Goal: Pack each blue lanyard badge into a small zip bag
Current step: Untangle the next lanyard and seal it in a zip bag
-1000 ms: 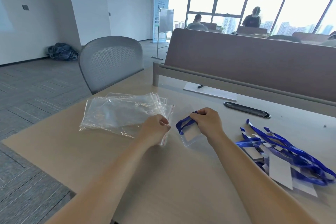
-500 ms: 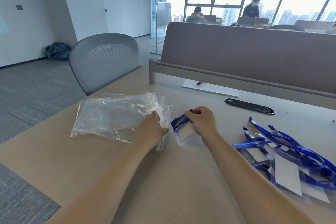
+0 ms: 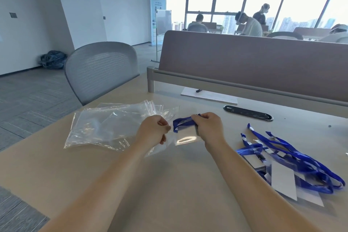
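At the frame's centre the left hand [image 3: 153, 130] pinches a bag [image 3: 160, 149] mouth, the right hand [image 3: 208, 128] grips the badge [image 3: 185, 132]; better hold the mouth wide and slide the badge in corner first.

Two bare forearms come in from the bottom edge, both uncovered all the way to the frame: no sleeve, no cuff in view. The left hand [image 3: 153, 130] wears no glove, and no ring or band shows on it. The right hand [image 3: 209, 128] is ungloved too, its knuckles plain, nothing on the fingers that can be seen. Both wrists are bare, no watch, no strap, no bracelet. The arms look slim and smooth, unmarked, with soft window light along their upper sides.
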